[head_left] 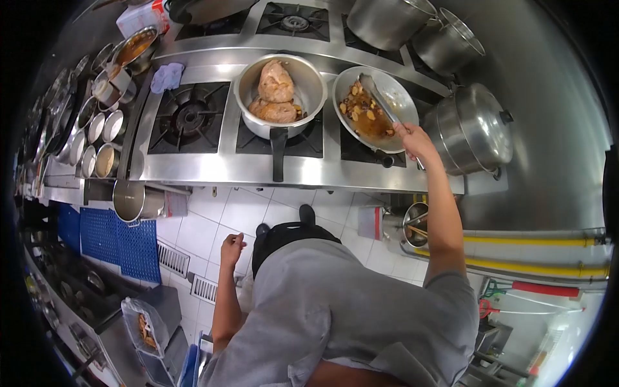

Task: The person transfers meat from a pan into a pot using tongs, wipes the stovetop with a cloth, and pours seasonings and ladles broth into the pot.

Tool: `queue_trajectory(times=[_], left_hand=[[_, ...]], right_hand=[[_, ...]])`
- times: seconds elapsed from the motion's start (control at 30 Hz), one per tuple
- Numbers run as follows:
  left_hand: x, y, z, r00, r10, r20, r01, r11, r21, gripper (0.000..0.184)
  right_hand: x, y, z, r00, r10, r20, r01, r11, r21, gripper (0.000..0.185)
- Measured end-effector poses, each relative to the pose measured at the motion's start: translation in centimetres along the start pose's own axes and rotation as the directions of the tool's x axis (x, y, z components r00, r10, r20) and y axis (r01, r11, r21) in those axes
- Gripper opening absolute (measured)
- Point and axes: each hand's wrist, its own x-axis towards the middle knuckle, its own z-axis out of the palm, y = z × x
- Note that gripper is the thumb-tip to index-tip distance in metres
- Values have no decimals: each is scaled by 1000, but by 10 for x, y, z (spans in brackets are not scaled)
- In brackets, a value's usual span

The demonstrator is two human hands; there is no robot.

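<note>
My right hand (416, 142) is closed around the handle of metal tongs (380, 97), whose tips rest in a frying pan (405, 97). Browned garlic-like pieces (356, 109) and brown oily juices lie in that pan. Left of it, a deep pressure-cooker-style pot (313, 87) with a black handle (278, 151) holds two large browned pieces of meat (276, 82), with a few more browned bits beside them. Away from the stove, my left hand (233, 250) hangs beside my body over the floor, its fingers curled in with nothing visible in them.
The steel stove (193, 169) runs across the front, with a bare burner (187, 116) at left and a crumpled cloth (167, 77) behind it. A large lidded pot (474, 129) stands at right, tall pots (390, 22) behind. Small containers (106, 158) crowd the left counter.
</note>
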Motion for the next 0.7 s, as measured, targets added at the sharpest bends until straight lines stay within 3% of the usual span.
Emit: queue_trajectory(times=[0.03, 0.07, 0.1, 0.13, 0.17, 0.2, 0.23, 0.27, 0.37, 0.5, 0.57, 0.6, 0.63, 0.67, 0.7], left_hand=[[18, -48, -5, 990, 116, -82, -97, 974, 204, 44], [28, -83, -8, 991, 108, -83, -89, 974, 206, 44], [34, -111, -12, 994, 73, -78, -41, 936, 350, 46], [40, -140, -15, 996, 40, -77, 3, 873, 488, 48], [48, -173, -17, 997, -65, -34, 73, 913, 402, 44], [57, -211, -18, 986, -164, 18, 150, 937, 315, 40], [72, -264, -24, 975, 35, 218, -132, 883, 451, 32], [57, -250, -28, 961, -146, 237, 5, 859, 513, 25], [49, -311, -40, 970, 70, 235, -182, 849, 496, 23], [-3, -280, -45, 979, -175, 102, 118, 903, 413, 19], [-11, -259, -41, 901, -422, 104, 405, 901, 154, 18], [-11, -270, -41, 895, -431, 114, 412, 898, 158, 18], [-1, -294, -38, 984, 153, 86, -175, 887, 426, 18], [2, -309, -30, 717, 665, 209, -622, 474, 624, 18], [-7, -285, -20, 956, 272, 111, -292, 918, 270, 21]], right_hand=[[-18, -21, 3, 998, -36, -51, 31, 994, -106, 49], [-15, -22, 18, 999, -33, -43, 28, 994, -106, 49], [-9, -17, 34, 951, -258, -170, 221, 952, -210, 51], [-8, -18, 49, 838, -475, -268, 383, 862, -331, 52], [-27, -42, 61, 898, -373, -235, 312, 914, -259, 53], [-33, -55, 79, 918, -314, -241, 222, 913, -342, 54], [-35, -63, 95, 933, -303, -195, 206, 892, -402, 54], [-36, -65, 107, 946, -289, -149, 193, 867, -460, 54], [-35, -65, 120, 905, -385, -180, 238, 810, -536, 55], [-45, -75, 110, 887, -415, -200, 245, 793, -558, 53], [-34, -66, 110, 894, -420, -158, 250, 758, -602, 52], [-33, -60, 109, 894, -432, -117, 266, 723, -638, 50], [-31, -56, 103, 895, -432, -111, 266, 716, -645, 50], [-28, -50, 93, 870, -454, -193, 249, 742, -622, 50], [-26, -43, 84, 841, -468, -272, 237, 770, -593, 50]])
